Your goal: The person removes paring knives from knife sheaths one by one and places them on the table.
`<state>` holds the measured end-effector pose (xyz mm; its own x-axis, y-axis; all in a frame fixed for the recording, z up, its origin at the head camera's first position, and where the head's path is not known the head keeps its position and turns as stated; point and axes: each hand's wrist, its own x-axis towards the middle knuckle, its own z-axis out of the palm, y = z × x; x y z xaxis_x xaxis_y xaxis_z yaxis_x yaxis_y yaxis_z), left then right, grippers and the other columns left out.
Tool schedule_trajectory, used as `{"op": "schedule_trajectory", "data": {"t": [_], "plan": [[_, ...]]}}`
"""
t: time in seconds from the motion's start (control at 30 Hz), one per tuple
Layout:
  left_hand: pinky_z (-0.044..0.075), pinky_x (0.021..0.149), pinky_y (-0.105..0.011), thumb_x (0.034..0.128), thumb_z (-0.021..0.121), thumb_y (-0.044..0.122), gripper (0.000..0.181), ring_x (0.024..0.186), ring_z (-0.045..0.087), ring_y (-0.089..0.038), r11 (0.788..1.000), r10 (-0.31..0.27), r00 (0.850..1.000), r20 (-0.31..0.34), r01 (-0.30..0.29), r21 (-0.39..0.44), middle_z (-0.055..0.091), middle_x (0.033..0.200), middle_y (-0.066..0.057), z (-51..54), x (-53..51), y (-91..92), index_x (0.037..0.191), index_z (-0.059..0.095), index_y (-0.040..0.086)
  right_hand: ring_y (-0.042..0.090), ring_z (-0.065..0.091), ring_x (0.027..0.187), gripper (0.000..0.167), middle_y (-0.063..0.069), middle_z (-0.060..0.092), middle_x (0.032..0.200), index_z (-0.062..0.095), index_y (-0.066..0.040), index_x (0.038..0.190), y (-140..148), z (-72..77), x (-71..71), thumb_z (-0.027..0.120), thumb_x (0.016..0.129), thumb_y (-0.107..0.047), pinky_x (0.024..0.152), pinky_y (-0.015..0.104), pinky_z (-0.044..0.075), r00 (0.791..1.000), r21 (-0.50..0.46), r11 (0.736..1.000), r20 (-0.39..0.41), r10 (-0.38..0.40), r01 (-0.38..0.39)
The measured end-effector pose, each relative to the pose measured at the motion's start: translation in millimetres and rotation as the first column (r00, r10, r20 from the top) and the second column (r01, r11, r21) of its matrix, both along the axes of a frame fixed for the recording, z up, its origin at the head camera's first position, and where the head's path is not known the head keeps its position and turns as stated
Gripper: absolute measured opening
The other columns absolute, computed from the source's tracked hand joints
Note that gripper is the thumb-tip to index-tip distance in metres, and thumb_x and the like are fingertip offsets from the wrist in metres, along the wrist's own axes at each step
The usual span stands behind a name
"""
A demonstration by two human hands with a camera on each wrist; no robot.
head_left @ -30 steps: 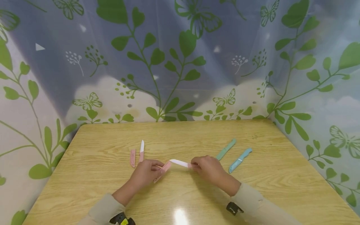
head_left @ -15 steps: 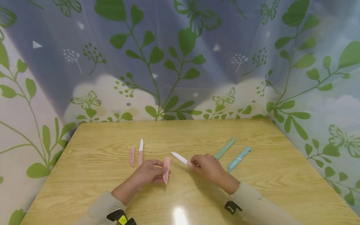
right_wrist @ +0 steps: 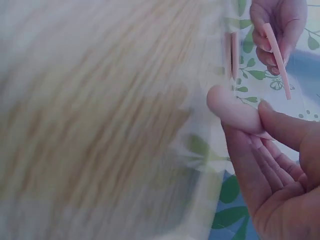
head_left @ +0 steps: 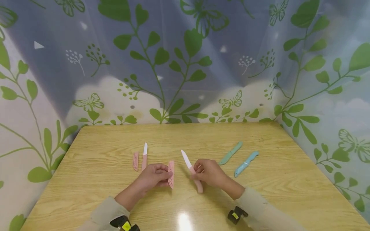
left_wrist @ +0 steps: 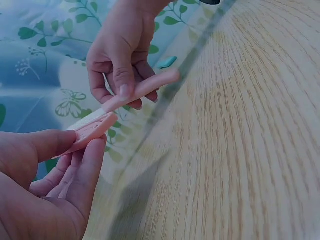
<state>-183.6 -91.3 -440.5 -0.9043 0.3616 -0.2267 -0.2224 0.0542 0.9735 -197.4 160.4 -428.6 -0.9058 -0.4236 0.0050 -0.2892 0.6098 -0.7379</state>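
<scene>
My left hand (head_left: 154, 176) pinches a pink knife sheath (head_left: 171, 175) between thumb and fingers, held nearly upright in the head view. To its right, my right hand (head_left: 212, 175) grips a small knife by its pink handle (head_left: 198, 184); the white blade (head_left: 186, 159) points away from me and slightly left. Knife and sheath are apart in the head view. In the left wrist view, part of the blade (left_wrist: 87, 120) is hidden behind the sheath (left_wrist: 95, 132). The right wrist view shows the butt of the handle (right_wrist: 235, 110) between thumb and fingers.
Left of the hands, another pink knife (head_left: 145, 155) with a white blade lies beside a second pink sheath (head_left: 136, 161). At the right lie a green sheathed knife (head_left: 231, 153) and a blue sheathed knife (head_left: 246, 164). All rest on a wooden table (head_left: 115, 138) before a leaf-patterned curtain.
My left hand has turned the sheath from slanting to nearly upright. The knife in my right hand has swung from nearly level to pointing away, its handle now showing below the fingers.
</scene>
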Motion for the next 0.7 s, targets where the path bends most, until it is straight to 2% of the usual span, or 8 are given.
{"op": "schedule_trajectory", "data": {"t": [0.1, 0.23, 0.5, 0.7], "plan": [[0.057, 0.076, -0.032, 0.0929, 0.065, 0.007, 0.025, 0.077, 0.064, -0.013, 1.000, 0.003, 1.000, -0.010, -0.003, -0.024, 0.070, 0.088, -0.006, 0.9, 0.4, 0.3, 0.110, 0.057, -0.009, 0.015, 0.067, 0.066, 0.017, 0.006, 0.071, 0.080, 0.059, 0.000, 0.096, -1, -2.5, -0.4, 0.072, 0.087, -0.007, 0.056, 0.030, 0.054, 0.989, -0.116, 0.993, 0.150, -0.007, 0.025], [0.057, 0.076, -0.032, 0.0933, 0.064, 0.009, 0.031, 0.079, 0.065, -0.014, 0.998, 0.009, 1.000, -0.015, -0.010, -0.061, 0.071, 0.093, -0.010, 1.5, 0.3, 0.4, 0.116, 0.057, -0.012, 0.021, 0.070, 0.068, 0.021, 0.011, 0.072, 0.080, 0.054, 0.003, 0.101, -3, -4.7, -0.4, 0.070, 0.089, -0.005, 0.062, 0.035, 0.058, 0.954, -0.238, 0.968, 0.300, -0.003, 0.078], [0.057, 0.077, -0.036, 0.0968, 0.059, 0.008, 0.031, 0.079, 0.068, -0.018, 0.998, 0.018, 1.000, -0.015, -0.019, -0.059, 0.070, 0.090, -0.010, 3.0, 0.6, 2.0, 0.119, 0.053, -0.013, 0.029, 0.072, 0.080, 0.022, 0.025, 0.071, 0.091, 0.051, 0.006, 0.103, -10, -6.1, 0.6, 0.066, 0.091, -0.004, 0.071, 0.039, 0.058, 0.908, -0.395, 0.912, 0.415, 0.067, 0.113], [0.057, 0.076, -0.036, 0.0969, 0.059, 0.007, 0.032, 0.077, 0.068, -0.017, 0.998, 0.032, 0.999, -0.019, -0.033, -0.057, 0.070, 0.089, -0.010, 1.7, -1.0, 1.5, 0.121, 0.052, -0.013, 0.030, 0.071, 0.088, 0.022, 0.027, 0.069, 0.098, 0.050, 0.008, 0.106, -15, -6.4, 1.2, 0.062, 0.094, -0.005, 0.074, 0.039, 0.058, 0.901, -0.436, 0.891, 0.427, 0.080, 0.127]]}}
